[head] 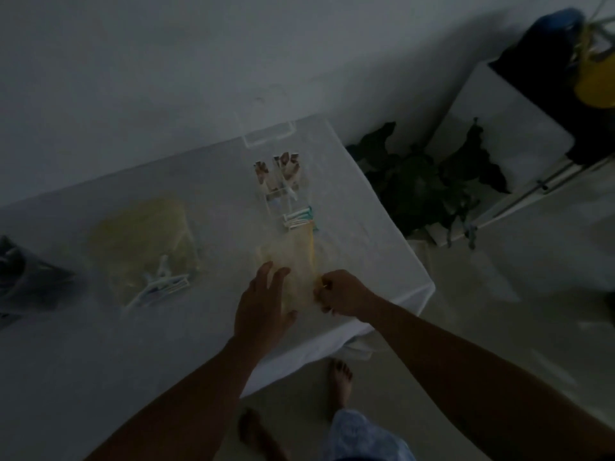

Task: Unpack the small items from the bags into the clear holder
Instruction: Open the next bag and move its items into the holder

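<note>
A yellowish see-through bag (294, 257) lies on the white table (100, 361) near its right corner. My right hand (339, 294) pinches the bag's near right edge. My left hand (263, 304) rests flat on the bag's near left side, fingers spread. Small white and teal sticks (298, 219) poke out of the bag's far end. Just beyond stands the clear holder (283, 181), with brown-and-white packets upright in it. A second yellowish bag (143, 241) lies to the left, with more white sticks (163, 282) at its near end.
A dark grey bag (23, 281) sits at the table's left edge. A clear box (269, 133) stands at the far edge by the wall. Right of the table are a dark leafy plant (422, 184) and a white unit (499, 128). My bare feet are below the table edge.
</note>
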`<state>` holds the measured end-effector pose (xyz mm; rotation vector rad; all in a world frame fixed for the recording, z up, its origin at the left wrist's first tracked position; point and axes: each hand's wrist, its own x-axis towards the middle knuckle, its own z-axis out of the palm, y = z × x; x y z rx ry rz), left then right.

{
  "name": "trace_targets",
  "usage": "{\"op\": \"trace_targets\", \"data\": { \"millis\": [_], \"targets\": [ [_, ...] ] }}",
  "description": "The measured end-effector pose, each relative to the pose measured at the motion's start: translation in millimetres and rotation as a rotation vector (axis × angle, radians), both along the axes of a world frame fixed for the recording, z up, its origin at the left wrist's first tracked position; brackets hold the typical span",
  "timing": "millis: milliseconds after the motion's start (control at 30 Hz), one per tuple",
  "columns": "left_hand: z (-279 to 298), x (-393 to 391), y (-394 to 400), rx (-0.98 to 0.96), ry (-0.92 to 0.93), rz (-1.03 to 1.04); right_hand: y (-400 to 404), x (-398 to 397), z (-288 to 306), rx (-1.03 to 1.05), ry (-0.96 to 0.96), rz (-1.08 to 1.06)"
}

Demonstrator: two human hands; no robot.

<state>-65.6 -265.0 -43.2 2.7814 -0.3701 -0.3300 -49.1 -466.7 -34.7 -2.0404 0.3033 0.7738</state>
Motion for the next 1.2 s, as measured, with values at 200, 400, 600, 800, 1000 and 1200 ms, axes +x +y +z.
{"op": "trace_targets", "data": {
  "millis": [200, 400, 600, 800, 1000, 1200],
  "targets": [
    [-7, 3, -27, 0.055, 0.011, -0.073, -62, -1, -7, -0.179, -0.037, 0.070],
    [-5, 12, -68, 0.073, 0.033, -0.151, -114, -2, -9, -0.373, -0.146, 0.108],
    [-10, 23, -107, 0.145, -0.055, -0.220, -156, 7, -5, -0.469, -0.135, 0.083],
    [-16, 35, -129, 0.158, -0.065, -0.224, -155, 4, 2, -0.689, -0.416, 0.062],
    [-29, 41, -131, 0.170, -0.038, -0.218, -127, 8, -13, -0.673, -0.575, 0.411],
    [-27, 40, -128, 0.040, 0.114, -0.146, -125, 12, -22, -0.679, -0.469, 0.400]
  ]
}}
